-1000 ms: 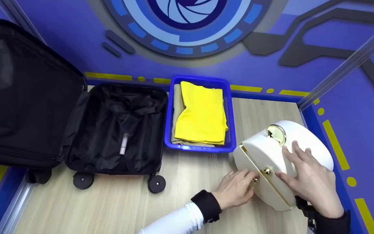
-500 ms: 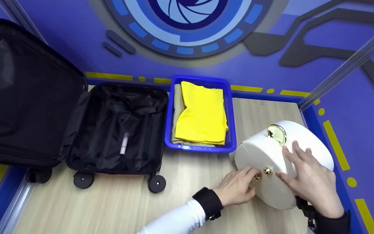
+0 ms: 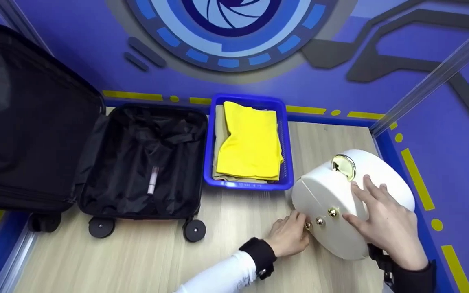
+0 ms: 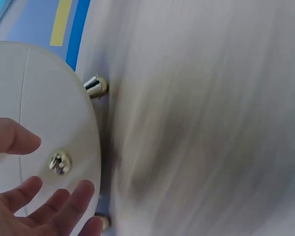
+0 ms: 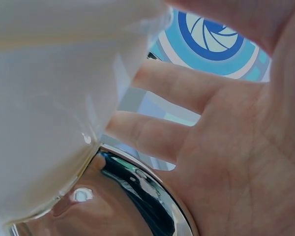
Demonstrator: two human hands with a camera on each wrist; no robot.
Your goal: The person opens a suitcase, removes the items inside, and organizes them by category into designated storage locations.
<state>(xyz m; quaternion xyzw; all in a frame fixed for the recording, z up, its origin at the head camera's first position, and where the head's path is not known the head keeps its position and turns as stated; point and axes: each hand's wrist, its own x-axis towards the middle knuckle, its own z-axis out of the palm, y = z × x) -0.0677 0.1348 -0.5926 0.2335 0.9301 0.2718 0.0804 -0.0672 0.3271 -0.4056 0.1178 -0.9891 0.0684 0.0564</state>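
Observation:
A white rounded box stands on the table at the right, with gold knobs on its front and a round gold-rimmed piece on top. My left hand is at the lowest gold knob in the head view. In the left wrist view its thumb and fingers are spread around a knob, with gaps showing between. My right hand rests on the box's top, fingers extended. The right wrist view shows its fingertips against the white surface, above a shiny gold part.
A black suitcase lies unfolded at the left, holding a small pale tube. Beside it, a blue basket contains folded cloths, a yellow one uppermost. Purple wall panels border the table at back and right.
The gold-edged gap across the box's front has closed as the front was pushed in. My left hand has shifted from the middle knob down-left to the lowest one. My right hand has stayed put.

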